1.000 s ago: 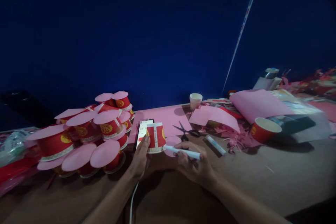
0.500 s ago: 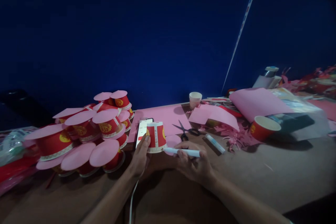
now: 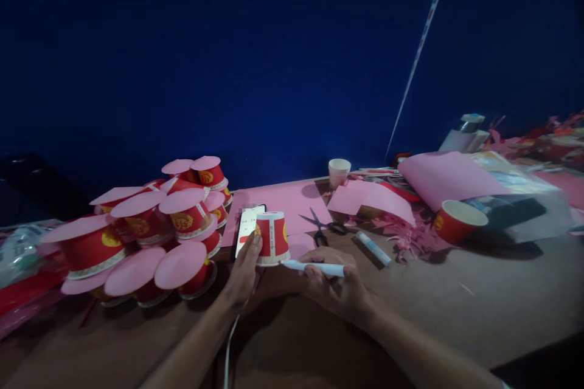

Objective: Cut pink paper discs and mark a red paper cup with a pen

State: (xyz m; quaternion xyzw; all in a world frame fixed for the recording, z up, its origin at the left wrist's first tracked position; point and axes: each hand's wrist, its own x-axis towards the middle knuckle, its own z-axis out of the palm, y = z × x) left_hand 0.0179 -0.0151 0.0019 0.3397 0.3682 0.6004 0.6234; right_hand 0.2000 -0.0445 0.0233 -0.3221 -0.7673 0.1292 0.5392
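My left hand [image 3: 245, 273] is closed around the left side of a red paper cup [image 3: 274, 237], which is upside down with its wide rim at the bottom. A yellow round print and a white strip with small writing show on the cup. In my right hand [image 3: 337, 276] is a white pen [image 3: 319, 268], held in a writing grip. Its tip is at the lower right rim of the cup; whether it touches cannot be made out. A pink paper disc [image 3: 302, 245] lies just behind the pen, partly covered.
Stacked red cups with pink disc tops [image 3: 182, 202] stand at left. A phone [image 3: 249, 225] lies on pink paper [image 3: 283, 200]. Dark scissors [image 3: 323, 231], a clear tube [image 3: 373, 248], a white cup [image 3: 339, 173] and another red cup [image 3: 458, 222] are on the right. A white cable [image 3: 230, 340] runs in front.
The cup has turned slightly, and its writing strip now faces me more. The pen and my right hand have moved a little left and down along the rim.
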